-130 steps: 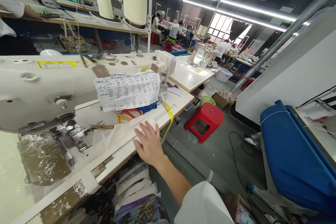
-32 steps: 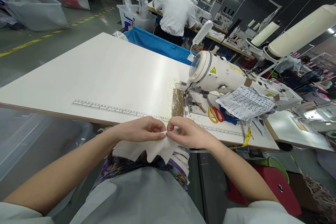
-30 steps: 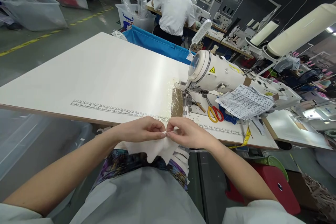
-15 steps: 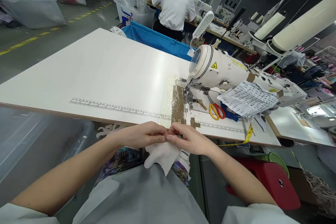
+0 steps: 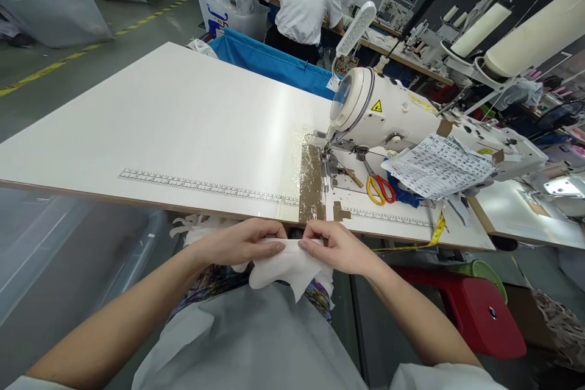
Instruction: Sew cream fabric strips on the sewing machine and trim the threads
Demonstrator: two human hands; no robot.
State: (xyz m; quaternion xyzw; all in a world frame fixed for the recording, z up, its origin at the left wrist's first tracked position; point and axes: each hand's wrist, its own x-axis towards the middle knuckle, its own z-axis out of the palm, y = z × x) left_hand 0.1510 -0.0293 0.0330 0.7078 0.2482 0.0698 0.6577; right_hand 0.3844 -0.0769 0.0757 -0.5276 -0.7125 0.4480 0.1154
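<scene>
Between my two hands a white fabric piece [image 5: 286,268] hangs over my lap, its upper edge stretched just off the table's front edge. My left hand [image 5: 244,242] pinches that edge between thumb and fingers. A short way to the right, my right hand [image 5: 333,245] pinches the same edge. More pale fabric [image 5: 194,228] shows behind my left wrist, partly hidden. Beyond my hands stands a white sewing machine [image 5: 379,106], its needle area over a brown-taped strip [image 5: 311,183] of the table.
Scissors [image 5: 380,189] with red and yellow handles lie beside the machine on the white table [image 5: 205,116]. A written paper sheet [image 5: 441,164] rests against the machine. A yellow tape measure [image 5: 437,231] hangs over the edge. Behind are a blue cloth bin [image 5: 274,64] and a seated person [image 5: 306,0].
My hands have moved apart from being together, exposing a stretch of the white fabric's upper edge between them. The view has shifted slightly.
</scene>
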